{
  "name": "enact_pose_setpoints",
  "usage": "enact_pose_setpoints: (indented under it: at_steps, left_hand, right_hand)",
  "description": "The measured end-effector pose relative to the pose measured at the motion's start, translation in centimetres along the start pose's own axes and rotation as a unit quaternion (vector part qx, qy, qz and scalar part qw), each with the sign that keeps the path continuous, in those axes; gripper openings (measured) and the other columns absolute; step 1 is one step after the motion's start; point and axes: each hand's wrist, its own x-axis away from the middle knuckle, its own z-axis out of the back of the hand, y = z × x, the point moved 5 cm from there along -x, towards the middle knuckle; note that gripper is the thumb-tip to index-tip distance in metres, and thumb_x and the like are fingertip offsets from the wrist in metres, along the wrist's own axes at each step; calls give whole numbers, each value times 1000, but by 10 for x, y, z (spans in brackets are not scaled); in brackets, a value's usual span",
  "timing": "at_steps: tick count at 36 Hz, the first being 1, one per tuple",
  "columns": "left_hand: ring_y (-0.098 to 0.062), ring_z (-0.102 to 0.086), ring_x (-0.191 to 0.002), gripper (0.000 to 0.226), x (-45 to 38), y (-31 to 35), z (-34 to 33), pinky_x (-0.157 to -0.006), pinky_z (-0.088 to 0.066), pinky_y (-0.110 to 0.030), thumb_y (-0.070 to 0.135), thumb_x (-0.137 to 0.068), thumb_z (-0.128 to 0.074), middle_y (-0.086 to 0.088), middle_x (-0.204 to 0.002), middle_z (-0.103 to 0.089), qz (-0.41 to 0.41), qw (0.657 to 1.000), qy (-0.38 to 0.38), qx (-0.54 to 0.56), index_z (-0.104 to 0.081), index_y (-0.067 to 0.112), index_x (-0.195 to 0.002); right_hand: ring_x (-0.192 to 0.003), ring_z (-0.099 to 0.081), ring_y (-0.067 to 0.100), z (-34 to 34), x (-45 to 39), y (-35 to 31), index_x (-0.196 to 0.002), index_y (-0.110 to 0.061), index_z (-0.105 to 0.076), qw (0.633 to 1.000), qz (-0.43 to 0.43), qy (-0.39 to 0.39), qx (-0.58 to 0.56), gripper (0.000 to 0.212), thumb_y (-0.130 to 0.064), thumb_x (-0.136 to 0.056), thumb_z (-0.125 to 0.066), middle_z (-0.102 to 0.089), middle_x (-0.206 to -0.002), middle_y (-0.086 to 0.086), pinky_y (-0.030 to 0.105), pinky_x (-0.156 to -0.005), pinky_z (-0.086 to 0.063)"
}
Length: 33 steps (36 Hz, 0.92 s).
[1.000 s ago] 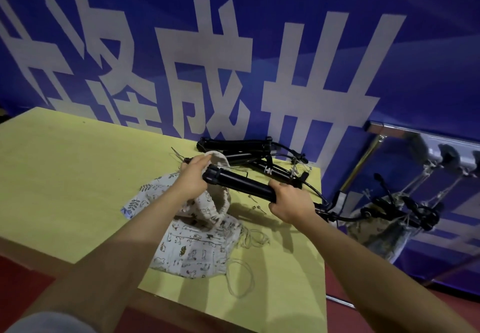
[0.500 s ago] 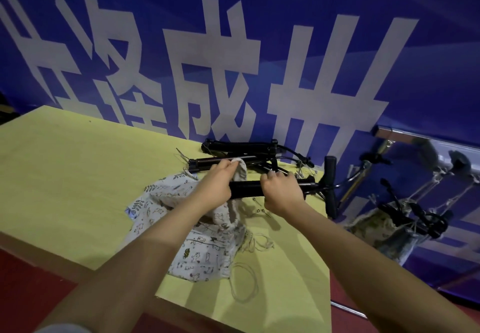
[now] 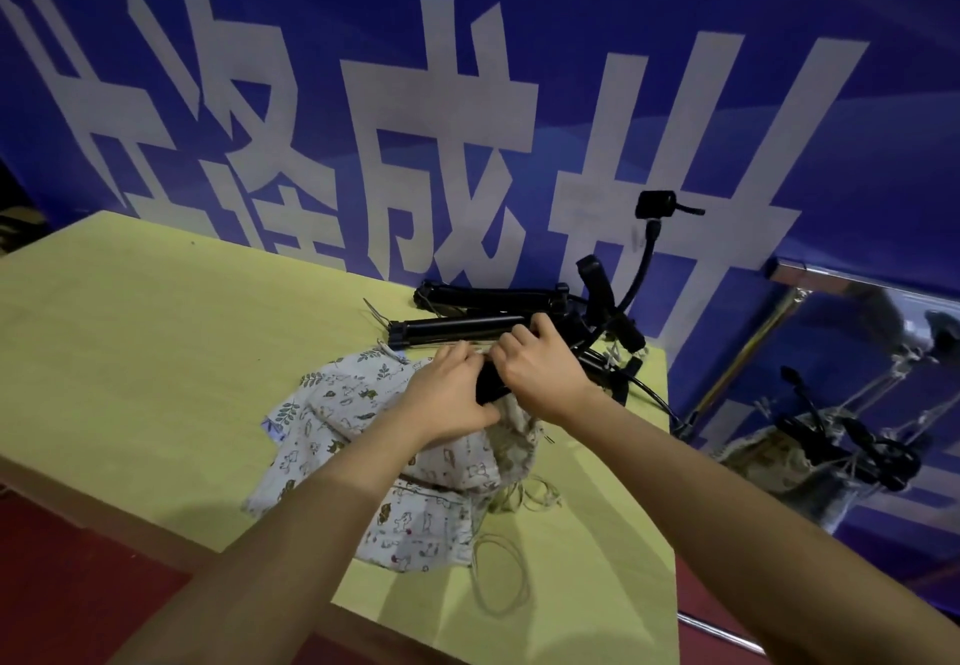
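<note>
both hands meet at the mouth of the white printed cloth drawstring pouch (image 3: 358, 404). the left hand (image 3: 447, 397) grips its rim and the right hand (image 3: 543, 378) curls round the black folded metal tripod (image 3: 488, 388). a second ago the tripod was level above the pouch; now its end is sunk inside, so the bagging looks half done.
</note>
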Motion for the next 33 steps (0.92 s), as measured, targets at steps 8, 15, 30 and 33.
enact_pose_setpoints:
  at_steps: [8, 15, 30, 33]
  left_hand:
    - [-28, -40, -120, 58, -7, 2, -1, -91, -44, -37, 34, -85, -61, -10, -129, -41, 23, 995, 29, -94, -39, 7, -131]
    - [-28, -43, -116, 51, -9, -13, -3, -82, -44, -34, 37, -88, -56, -11, -125, -44, 54, 992, 67, -89, -43, 6, -127]
    - [-22, -48, -101, 47, -1, -31, 23, -70, -42, -31, 41, -81, -60, -5, -109, -49, 70, 982, 170, 41, -51, 8, -114]
    - [-21, -44, -106, 49, 0, -36, 24, -76, -44, -33, 45, -80, -59, -4, -110, -48, 87, 980, 175, 44, -50, 9, -112]
  right_hand:
    - [-99, -61, 25, -5, 5, 2, -110, -10, -65, 988, -5, 141, -56, 38, -23, -74, -60, -64, -108, 6, 37, -93, -29]
    - [-81, -47, 26, -22, 33, 6, -106, -13, -47, 969, -24, 186, -159, 27, -30, -85, -46, -58, -96, 7, 33, -72, -30]
    - [-79, -63, 35, -71, 34, -5, -84, -4, -56, 629, -378, -145, -663, 24, -20, -99, -45, -64, -83, 14, 43, -68, -55]
    - [-77, -61, 24, -47, 19, 6, -88, -9, -57, 556, -386, -83, -731, 21, -12, -100, -39, -62, -85, 10, 38, -70, -54]
